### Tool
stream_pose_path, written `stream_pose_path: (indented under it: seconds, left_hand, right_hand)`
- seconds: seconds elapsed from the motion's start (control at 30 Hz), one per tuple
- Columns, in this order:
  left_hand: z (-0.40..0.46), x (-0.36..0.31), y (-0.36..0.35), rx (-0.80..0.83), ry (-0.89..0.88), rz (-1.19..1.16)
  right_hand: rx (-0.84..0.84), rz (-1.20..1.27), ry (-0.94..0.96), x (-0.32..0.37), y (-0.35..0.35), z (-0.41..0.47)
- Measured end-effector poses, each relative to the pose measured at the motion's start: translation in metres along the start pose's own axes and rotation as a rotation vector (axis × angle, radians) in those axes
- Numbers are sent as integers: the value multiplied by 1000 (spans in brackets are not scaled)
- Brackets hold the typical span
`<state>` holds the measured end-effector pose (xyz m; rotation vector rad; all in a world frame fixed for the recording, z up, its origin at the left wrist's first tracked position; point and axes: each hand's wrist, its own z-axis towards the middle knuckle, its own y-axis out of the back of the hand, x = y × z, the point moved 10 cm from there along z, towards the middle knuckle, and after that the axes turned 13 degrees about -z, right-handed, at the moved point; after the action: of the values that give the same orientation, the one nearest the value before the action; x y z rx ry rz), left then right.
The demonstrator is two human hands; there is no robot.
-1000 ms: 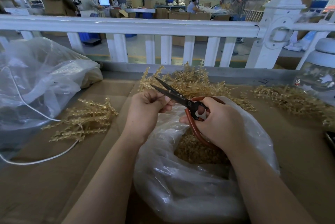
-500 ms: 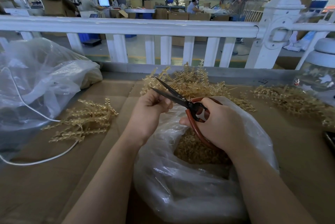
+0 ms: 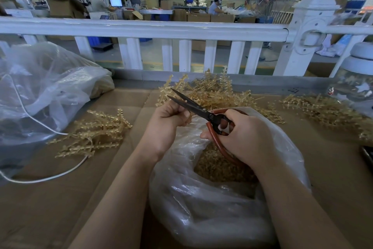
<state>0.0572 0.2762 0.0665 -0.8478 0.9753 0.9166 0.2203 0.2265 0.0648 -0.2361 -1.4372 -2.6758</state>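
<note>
**Scissors at a gold sprig, over the open bag**

Head view. The right hand [image 3: 242, 135] is holding the scissors [image 3: 198, 110], fingers through the red-brown handle loops, its grip curled tight round them. The blades are standing parted, pointing up and left, and crossing just above the left hand [image 3: 167, 121]. The left grip is pinching a gold plastic sprig [image 3: 166, 91], which is sticking up behind the blade tips. I cannot tell whether it is lying between the blades.

Both hands are hovering over an open clear bag [image 3: 212, 208] on the cardboard-covered table [image 3: 40, 212]. Small gold pieces [image 3: 218, 166] are lying inside it.

More sprigs are lying about:
- back heap [image 3: 220, 89], just behind the hands
- left heap [image 3: 94, 133]
- right heap [image 3: 323, 111]

A big clear sack [image 3: 40, 91] and a white cord [image 3: 40, 178] are sitting at far left.
</note>
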Motion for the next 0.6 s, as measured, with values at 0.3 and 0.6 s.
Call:
stream_pose_path:
  seconds: [0.3, 0.6]
  left_hand:
    - [0, -1, -2, 11, 0, -11]
    - [1, 5, 3, -22, 31, -60]
  right_hand:
    - [-47, -48, 25, 4, 8, 0]
    - [-88, 20, 42, 5, 8, -1]
